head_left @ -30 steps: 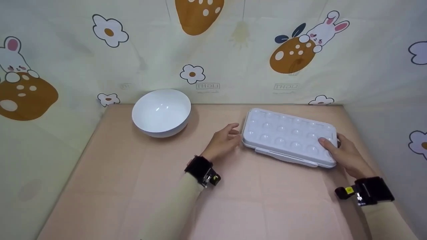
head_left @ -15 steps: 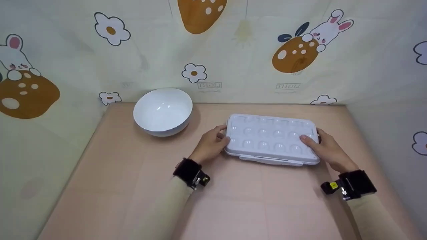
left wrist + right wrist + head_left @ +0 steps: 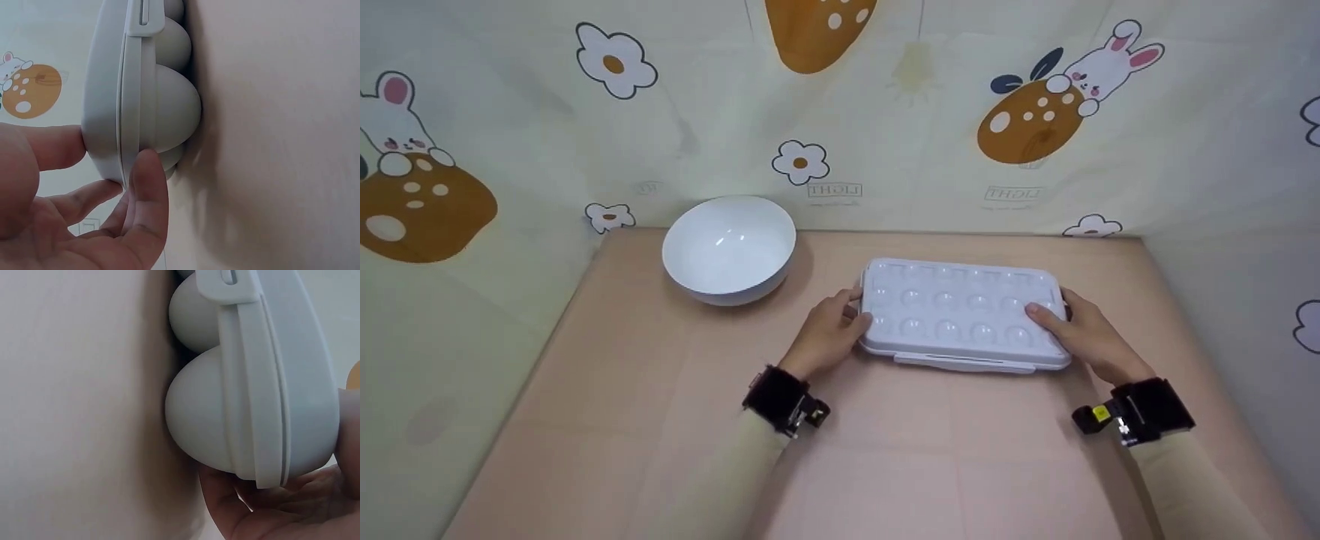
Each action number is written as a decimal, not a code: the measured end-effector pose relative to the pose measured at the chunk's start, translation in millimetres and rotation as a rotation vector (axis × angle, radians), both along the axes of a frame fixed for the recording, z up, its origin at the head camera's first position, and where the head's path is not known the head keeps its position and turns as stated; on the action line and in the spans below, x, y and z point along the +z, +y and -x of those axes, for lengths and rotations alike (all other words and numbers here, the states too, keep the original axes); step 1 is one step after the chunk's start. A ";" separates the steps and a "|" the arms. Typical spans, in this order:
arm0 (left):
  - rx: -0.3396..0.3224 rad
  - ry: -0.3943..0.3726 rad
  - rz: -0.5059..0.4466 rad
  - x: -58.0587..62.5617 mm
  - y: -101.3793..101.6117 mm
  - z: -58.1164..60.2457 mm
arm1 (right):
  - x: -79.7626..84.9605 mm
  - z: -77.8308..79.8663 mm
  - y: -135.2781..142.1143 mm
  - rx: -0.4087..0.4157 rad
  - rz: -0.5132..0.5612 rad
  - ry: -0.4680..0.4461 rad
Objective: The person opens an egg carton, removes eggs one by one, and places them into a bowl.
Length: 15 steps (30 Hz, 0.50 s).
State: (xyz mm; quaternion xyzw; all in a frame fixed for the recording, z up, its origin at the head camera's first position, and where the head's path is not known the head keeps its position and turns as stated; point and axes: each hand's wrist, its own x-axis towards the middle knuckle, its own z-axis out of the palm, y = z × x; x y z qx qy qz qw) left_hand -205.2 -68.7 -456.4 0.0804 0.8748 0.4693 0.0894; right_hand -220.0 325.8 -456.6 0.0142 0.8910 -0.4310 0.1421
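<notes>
A white plastic egg box (image 3: 964,315), its lid closed and its top dotted with round bumps, lies level at the centre right of the table in the head view. My left hand (image 3: 825,330) grips its left end, with the thumb on the lid. At the opposite end my right hand (image 3: 1091,337) holds it, thumb on top and fingers tucked beneath. Rounded egg cups (image 3: 174,107) bulge from the underside in the left wrist view, close over the cloth. A clip (image 3: 228,287) along the long side shows in the right wrist view. Whatever is inside is hidden.
A deep white bowl (image 3: 727,251) stands at the back left, left of the box. Pinkish cloth covers the table (image 3: 885,465). Printed curtains (image 3: 885,112) with rabbits and flowers hang behind and along both sides.
The egg box has slid left and turned straighter, carried by my right hand. My left hand, beside the box a second ago, now grips its left end.
</notes>
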 end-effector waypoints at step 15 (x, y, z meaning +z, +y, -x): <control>-0.007 -0.017 -0.020 1.0 12.7 -6.8 | 0.8 5.7 11.6 0.012 0.013 -0.001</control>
